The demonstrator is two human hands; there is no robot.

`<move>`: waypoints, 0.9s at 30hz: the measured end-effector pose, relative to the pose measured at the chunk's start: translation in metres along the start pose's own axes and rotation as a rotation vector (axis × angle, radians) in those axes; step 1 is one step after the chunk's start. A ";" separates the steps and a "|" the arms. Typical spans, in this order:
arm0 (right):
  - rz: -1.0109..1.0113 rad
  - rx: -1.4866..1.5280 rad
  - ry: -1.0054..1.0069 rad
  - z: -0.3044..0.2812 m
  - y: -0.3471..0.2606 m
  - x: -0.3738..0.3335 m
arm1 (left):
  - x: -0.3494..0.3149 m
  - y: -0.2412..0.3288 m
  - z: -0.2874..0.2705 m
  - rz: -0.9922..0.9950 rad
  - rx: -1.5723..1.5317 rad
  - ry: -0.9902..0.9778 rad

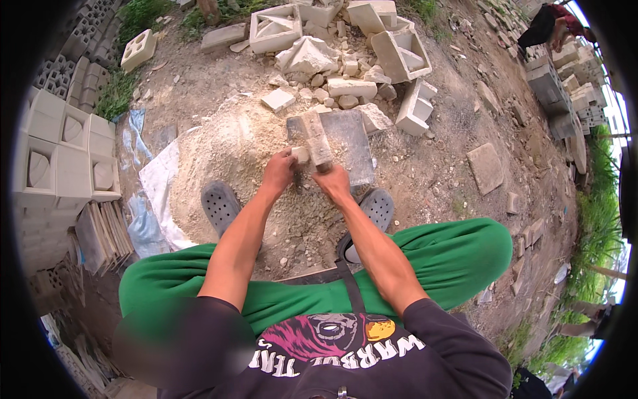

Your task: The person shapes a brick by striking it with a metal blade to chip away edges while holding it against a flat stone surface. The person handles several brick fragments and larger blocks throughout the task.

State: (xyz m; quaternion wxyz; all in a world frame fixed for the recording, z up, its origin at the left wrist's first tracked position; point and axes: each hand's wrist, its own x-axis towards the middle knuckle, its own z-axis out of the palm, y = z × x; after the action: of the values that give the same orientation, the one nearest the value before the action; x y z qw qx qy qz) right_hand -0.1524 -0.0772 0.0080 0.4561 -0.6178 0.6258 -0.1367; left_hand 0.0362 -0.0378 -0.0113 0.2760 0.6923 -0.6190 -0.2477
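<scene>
Sensibly, a likely heavy bar was gripped by its near end in the right hand, a brittle-looking chunk edge-pinched in the left hand.

Soft, even daylight casts faint shadows on the ground, the sky glares white at right, edges bend into black, and blur smudges the lower left.

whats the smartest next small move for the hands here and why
Probably ease the left hand slightly away from the long block without dropping the small pale chunk. The right hand grips the block's near end, and the chunk sits right beside the block, so the left hand seems close enough to get pinched.
</scene>
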 end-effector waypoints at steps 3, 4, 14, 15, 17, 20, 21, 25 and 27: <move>-0.098 0.032 0.070 -0.010 -0.027 0.005 | -0.001 -0.008 0.002 0.138 0.097 0.174; -0.180 -0.010 0.132 -0.014 -0.029 0.009 | 0.002 -0.003 0.002 0.107 0.083 0.129; -0.040 -0.042 -0.007 0.002 -0.001 0.001 | 0.003 0.005 -0.005 -0.046 0.031 -0.011; -0.086 -0.020 0.029 0.002 0.000 0.005 | 0.008 0.000 -0.006 -0.042 0.034 0.005; -0.112 0.020 0.031 -0.001 -0.012 0.009 | 0.002 -0.009 0.002 0.077 0.123 0.068; -0.182 0.015 0.084 -0.019 -0.040 0.020 | -0.001 -0.009 0.011 0.048 0.101 0.098; -0.243 -0.017 0.135 -0.026 -0.055 0.020 | -0.002 -0.008 0.009 0.054 0.094 0.114; -0.369 -0.176 0.184 -0.022 -0.055 0.016 | -0.003 -0.004 0.002 0.052 0.072 0.117; -0.367 -0.141 0.206 -0.003 -0.030 0.000 | -0.005 -0.007 0.003 0.064 0.095 0.164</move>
State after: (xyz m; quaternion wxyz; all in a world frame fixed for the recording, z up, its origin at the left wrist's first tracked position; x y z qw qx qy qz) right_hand -0.1353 -0.0846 0.0312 0.3129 -0.7344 0.5541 -0.2359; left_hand 0.0382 -0.0330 -0.0182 0.3004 0.7024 -0.6272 -0.1516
